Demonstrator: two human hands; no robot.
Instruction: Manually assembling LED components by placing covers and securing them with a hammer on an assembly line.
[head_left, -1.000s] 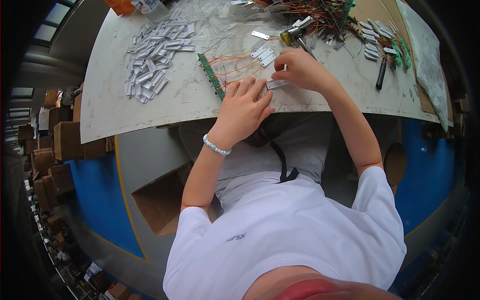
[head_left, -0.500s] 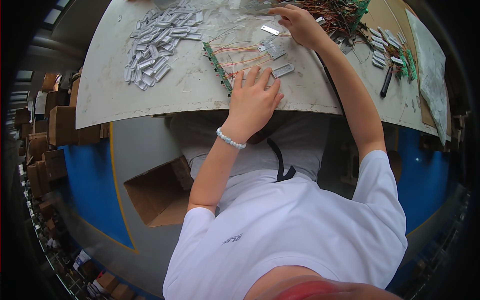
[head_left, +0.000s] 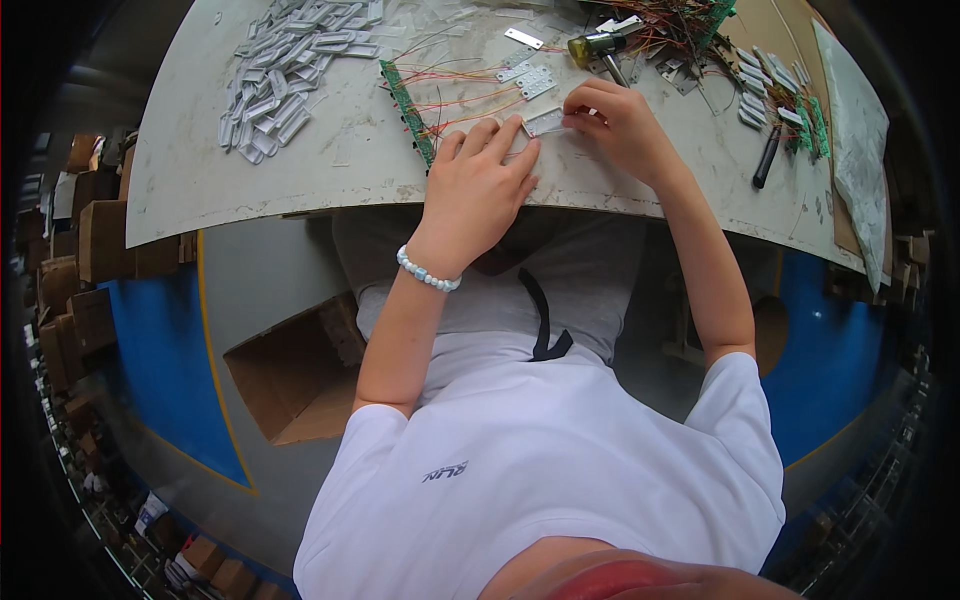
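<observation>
My left hand (head_left: pixel 478 175) lies spread on the table over thin red and yellow wires (head_left: pixel 465 108). These run from a long green circuit board (head_left: pixel 405 110) to small silvery plates (head_left: pixel 536 82). Beside its fingertips lies a small pale oblong casing (head_left: pixel 543 122). At the casing's right end the fingers of my right hand (head_left: pixel 612 125) are pinched together; what is between them is too small to make out. Just beyond that hand lies a hammer-like tool (head_left: pixel 595 45) with a yellowish end, its handle partly hidden by the hand.
Many similar casings (head_left: pixel 280 85) are heaped at the left. A tangle of wires and green boards (head_left: pixel 690 25) lies at the far right, near more pale parts (head_left: pixel 755 85) and a black-handled tool (head_left: pixel 768 160). An open cardboard box (head_left: pixel 295 375) stands on the floor.
My right hand has come back from the far side of the table to the casing beside my left hand, uncovering the hammer-like tool. The whole view has shifted slightly.
</observation>
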